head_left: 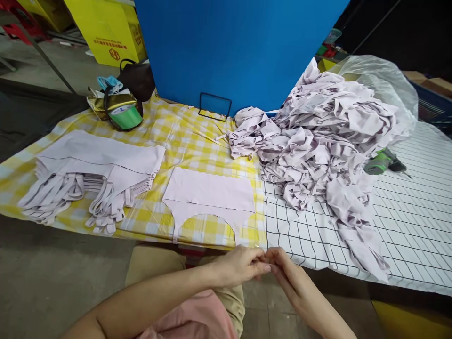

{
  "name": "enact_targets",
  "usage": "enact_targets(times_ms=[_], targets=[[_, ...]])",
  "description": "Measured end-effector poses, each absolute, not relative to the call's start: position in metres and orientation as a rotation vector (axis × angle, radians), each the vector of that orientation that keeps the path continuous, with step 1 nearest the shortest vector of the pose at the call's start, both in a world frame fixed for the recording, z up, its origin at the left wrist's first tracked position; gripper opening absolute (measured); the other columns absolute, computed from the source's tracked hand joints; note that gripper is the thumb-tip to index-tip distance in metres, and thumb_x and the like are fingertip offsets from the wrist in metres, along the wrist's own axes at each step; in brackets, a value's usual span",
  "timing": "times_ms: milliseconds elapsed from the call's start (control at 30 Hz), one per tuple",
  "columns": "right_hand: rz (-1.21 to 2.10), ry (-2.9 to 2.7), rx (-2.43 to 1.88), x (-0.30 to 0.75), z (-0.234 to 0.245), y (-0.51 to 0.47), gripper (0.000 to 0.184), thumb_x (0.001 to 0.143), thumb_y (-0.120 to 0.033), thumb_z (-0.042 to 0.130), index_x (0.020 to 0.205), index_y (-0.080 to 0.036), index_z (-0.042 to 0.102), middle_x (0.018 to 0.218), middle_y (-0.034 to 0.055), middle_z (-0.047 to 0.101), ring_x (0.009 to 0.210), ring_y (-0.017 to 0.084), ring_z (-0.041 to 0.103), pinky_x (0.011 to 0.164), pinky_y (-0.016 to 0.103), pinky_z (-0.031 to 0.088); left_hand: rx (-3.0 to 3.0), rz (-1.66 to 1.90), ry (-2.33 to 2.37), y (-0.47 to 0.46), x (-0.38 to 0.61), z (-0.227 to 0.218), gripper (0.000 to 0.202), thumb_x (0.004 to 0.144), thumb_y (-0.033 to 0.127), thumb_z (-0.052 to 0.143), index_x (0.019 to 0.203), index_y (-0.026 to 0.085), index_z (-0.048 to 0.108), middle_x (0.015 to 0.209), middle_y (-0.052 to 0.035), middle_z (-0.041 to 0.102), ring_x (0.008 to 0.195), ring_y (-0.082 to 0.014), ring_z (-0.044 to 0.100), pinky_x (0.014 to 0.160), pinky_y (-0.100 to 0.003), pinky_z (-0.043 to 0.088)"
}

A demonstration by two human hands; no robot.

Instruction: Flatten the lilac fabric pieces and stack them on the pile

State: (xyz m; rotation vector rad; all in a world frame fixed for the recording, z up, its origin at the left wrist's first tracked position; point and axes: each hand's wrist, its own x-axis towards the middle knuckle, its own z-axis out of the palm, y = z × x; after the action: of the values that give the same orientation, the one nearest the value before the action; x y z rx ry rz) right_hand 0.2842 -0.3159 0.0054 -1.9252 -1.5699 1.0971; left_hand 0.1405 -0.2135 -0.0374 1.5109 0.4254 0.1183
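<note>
My left hand [243, 264] and my right hand [286, 269] meet just off the table's near edge, fingertips pinched together. Whatever lies between those fingers is too small or hidden to make out. Behind my left hand, a single pale lilac camisole top [212, 190] is spread flat, its straps pointing toward me. Further left lies a neat stack of similar tops [97, 153], with bunched straps hanging over the near side. A large crumpled heap of the same pale garments [318, 141] fills the right side.
A yellow checked cloth [208, 141] and a white grid-patterned cloth [409, 207] cover the table. A tall blue panel [233, 47] stands at the back. A green-visored item [125, 117], a dark bag [137, 80], a green-and-black tool [383, 162] and a clear plastic bag [384, 77] lie around.
</note>
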Motion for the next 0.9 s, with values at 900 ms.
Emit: enact_targets(times_ms=[900], targets=[[0.342, -1.558, -1.938, 0.27, -0.045, -0.253, 0.021, 0.084, -0.017, 0.038, 0.083, -0.02, 0.059, 0.072, 0.0017, 0.059, 0.058, 0.013, 0.053, 0.052, 0.022, 0.04, 2.144, 0.497, 0.846, -0.15, 0.128, -0.049, 0.007, 0.082, 0.02, 0.053, 0.088, 0.017, 0.057, 0.093, -0.004, 0.058, 0.093, -0.0192, 0.049, 0.085, -0.032, 0.04]])
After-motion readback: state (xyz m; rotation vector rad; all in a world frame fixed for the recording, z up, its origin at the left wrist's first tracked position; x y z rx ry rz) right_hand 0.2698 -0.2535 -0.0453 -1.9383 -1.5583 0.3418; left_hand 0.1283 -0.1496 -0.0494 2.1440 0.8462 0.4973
